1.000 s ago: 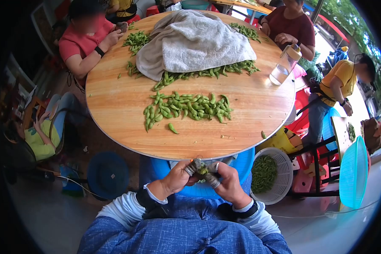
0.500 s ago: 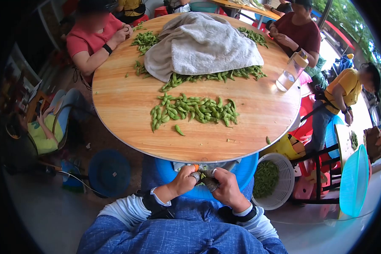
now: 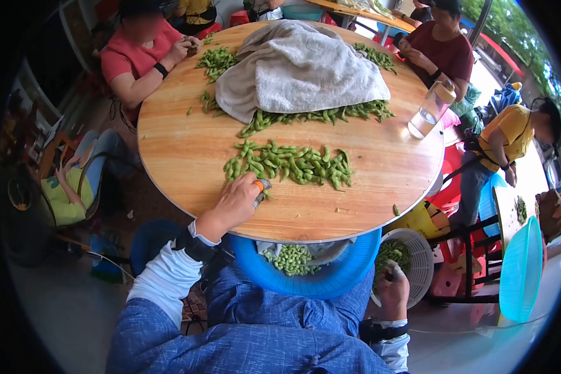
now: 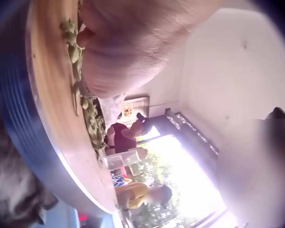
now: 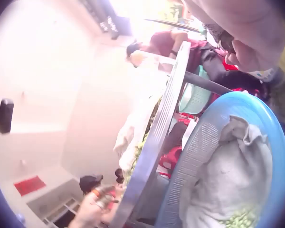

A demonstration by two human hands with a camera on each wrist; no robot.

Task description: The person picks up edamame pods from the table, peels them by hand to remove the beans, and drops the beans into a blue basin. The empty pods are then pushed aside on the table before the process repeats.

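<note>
left grip (image 3: 234, 201) at lone pod (image 3: 268, 195) near pod pile (image 3: 299, 163) on bench (image 3: 187, 162), can't tell if pinching; right grip (image 3: 394, 292) curled by white basket (image 3: 423, 267), hold unclear. better pinch mid-pod, lift without scattering the pile

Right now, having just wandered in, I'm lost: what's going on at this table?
A person's left hand is at a loose pod beside a pile of green pods on the wooden table; whether it pinches the pod is hard to tell. The right hand is down by a white basket. Shelled beans sit in a blue basin below the table's near edge. A towel lies over another heap of pods, and a person in pink and one in maroon are at the table too.
</note>
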